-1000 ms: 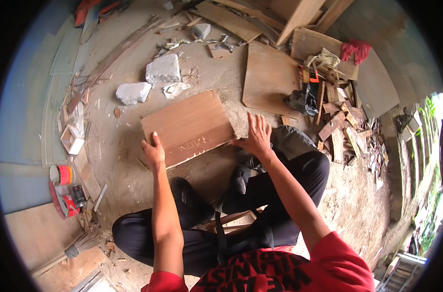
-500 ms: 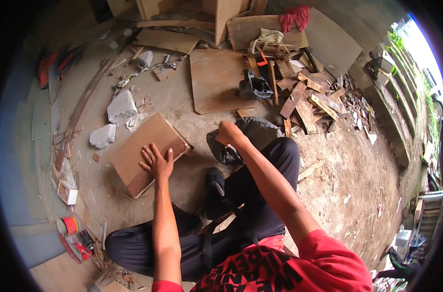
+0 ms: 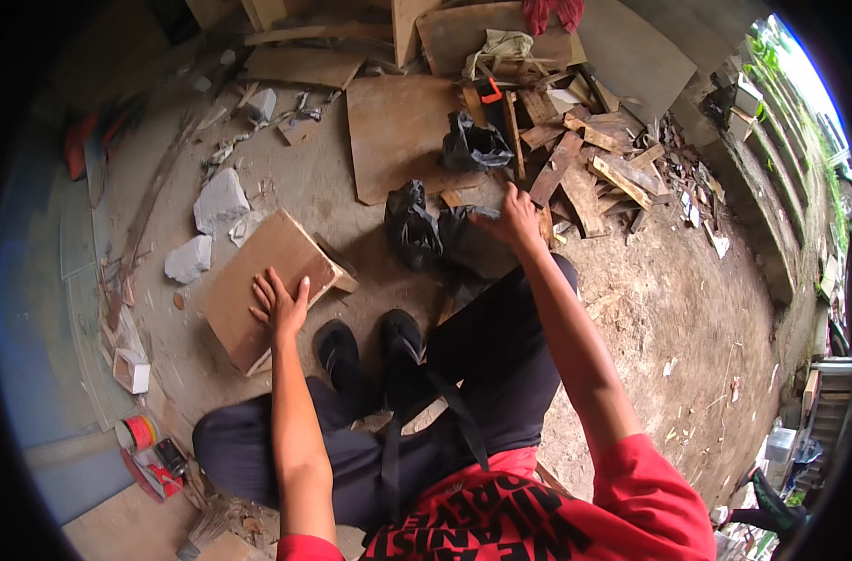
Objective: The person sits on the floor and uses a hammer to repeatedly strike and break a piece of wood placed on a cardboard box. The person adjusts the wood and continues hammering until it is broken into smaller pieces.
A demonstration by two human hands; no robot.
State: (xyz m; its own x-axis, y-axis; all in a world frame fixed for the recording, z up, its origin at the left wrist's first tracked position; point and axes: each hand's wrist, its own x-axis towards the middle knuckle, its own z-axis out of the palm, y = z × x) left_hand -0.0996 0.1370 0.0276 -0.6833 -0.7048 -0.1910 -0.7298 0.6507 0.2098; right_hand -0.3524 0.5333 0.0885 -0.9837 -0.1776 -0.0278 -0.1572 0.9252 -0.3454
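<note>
My left hand point(image 3: 278, 304) lies with fingers spread on the top of a brown wooden panel point(image 3: 258, 271), which is tilted on the floor and has a light wooden piece jutting out beneath its right edge. My right hand point(image 3: 515, 222) is open beyond my right knee, over a dark grey, smooth thing point(image 3: 480, 245) that I cannot make out. Left of that hand sits a crumpled black plastic bag point(image 3: 414, 224), apart from the fingers. Farther off, another black plastic bag point(image 3: 476, 145) stands open-mouthed at the edge of a flat plywood sheet point(image 3: 398, 131).
Scrap wood point(image 3: 599, 173) is heaped at the far right. White broken blocks point(image 3: 220, 201) lie beyond the panel. At the lower left are a red-and-yellow roll point(image 3: 138, 431) and a small white box point(image 3: 131, 370). Concrete steps point(image 3: 767, 187) rise on the right.
My right hand has let go of the black plastic bag and moved right with its fingers opening. The bag now stands upright by itself. My left hand stays on the panel.
</note>
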